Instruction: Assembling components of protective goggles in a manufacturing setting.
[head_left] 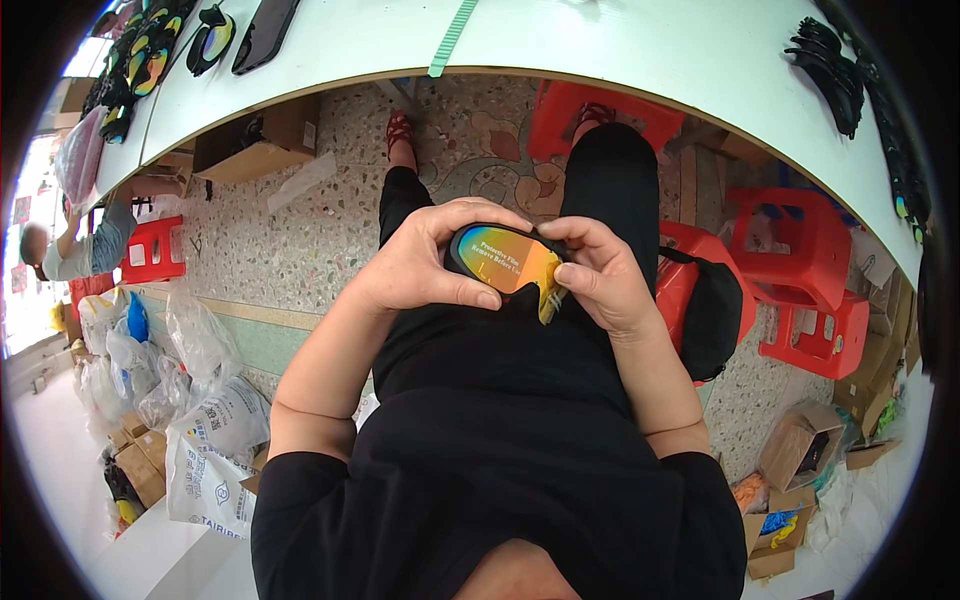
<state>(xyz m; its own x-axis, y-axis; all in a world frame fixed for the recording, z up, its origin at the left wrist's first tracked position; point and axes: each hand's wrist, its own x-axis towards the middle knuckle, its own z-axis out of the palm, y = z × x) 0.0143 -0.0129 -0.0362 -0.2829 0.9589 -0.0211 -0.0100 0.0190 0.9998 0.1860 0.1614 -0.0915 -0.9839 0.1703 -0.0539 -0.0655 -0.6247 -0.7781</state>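
Note:
Above my lap I hold a pair of goggles with a black frame and a mirrored orange, yellow and green lens. My left hand grips its left end, with the thumb along the lower edge and the fingers over the top. At the other end my right hand pinches the rim between thumb and fingers. A bit of yellowish lens or film sticks out below my right thumb; which of the two I cannot tell. Printed lettering runs across the lens face.
A white table curves across the far side, with goggles, a phone and black frame parts on it. Red stools and a black bag are at right. Plastic bags and another person are at left.

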